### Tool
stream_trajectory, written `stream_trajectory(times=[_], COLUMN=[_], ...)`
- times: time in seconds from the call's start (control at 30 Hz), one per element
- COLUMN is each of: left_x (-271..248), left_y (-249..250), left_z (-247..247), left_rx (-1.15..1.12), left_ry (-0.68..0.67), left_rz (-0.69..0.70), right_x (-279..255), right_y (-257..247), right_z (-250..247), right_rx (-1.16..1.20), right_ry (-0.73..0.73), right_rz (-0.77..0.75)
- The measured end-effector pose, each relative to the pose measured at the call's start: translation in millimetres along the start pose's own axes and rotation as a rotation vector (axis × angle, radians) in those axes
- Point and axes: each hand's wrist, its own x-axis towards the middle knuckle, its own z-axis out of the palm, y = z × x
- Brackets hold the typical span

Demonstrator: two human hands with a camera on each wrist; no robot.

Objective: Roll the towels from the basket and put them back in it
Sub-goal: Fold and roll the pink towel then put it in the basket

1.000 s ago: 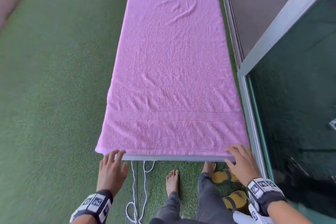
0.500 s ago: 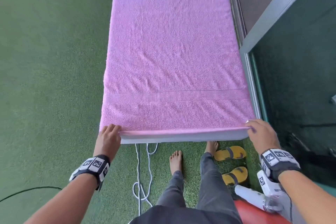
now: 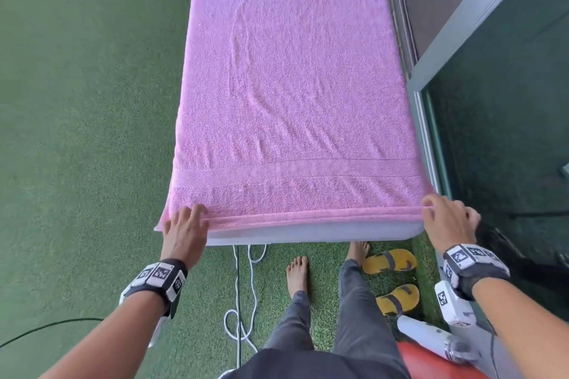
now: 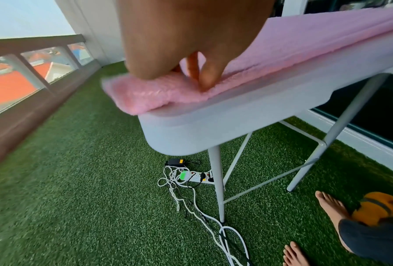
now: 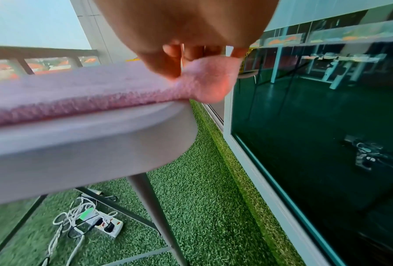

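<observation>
Both hands — left hand (image 3: 184, 232), right hand (image 3: 448, 220) — pinch the pink towel's (image 3: 289, 86) near corners on the table (image 3: 308, 235).

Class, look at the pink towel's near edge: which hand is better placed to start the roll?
Neither alone: the left hand and the right hand each pinch a near corner of the pink towel, so both should roll together.

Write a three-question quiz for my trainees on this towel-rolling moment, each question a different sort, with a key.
1. True or false: the pink towel is fully rolled.
2. Which part of the towel does the right hand pinch? A) a far corner B) a near corner C) the middle
3. Fill in: the left hand grips the towel's near edge on the grey ____.

Key: 1 false; 2 B; 3 table.
</observation>
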Motion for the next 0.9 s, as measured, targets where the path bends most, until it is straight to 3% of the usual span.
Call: stream_trajectory(times=[0.13,0.27,0.37,0.57,0.73,0.9], left_x=[-6.8,-20.4,-17.1,-11.7,-8.8,-0.8], left_y=[12.0,22.3,22.3,19.8,12.1,1.0], left_z=[0.7,15.7,15.8,12.8,12.0,4.2], left_rx=[0.041,-0.126,-0.156,-0.119,-0.15,-0.046], left_ry=[0.155,0.243,0.266,0.322,0.288,0.206], left_rz=[-0.104,0.132,0.166,0.099,0.091,0.042], right_x=[-3.5,-21.8,-22.7,-28.5,-13.8,-6.5], right_y=[-8.6,-15.4,-13.1,-11.1,-14.0,-10.5], right_z=[-7.6,3.4,5.0,6.8,7.0,8.2], right_rx=[0.064,0.172,0.211,0.108,0.129,0.013], right_ry=[0.097,-0.084,-0.115,0.046,0.012,0.086], right_rz=[0.043,-0.16,-0.134,-0.268,-0.176,-0.174])
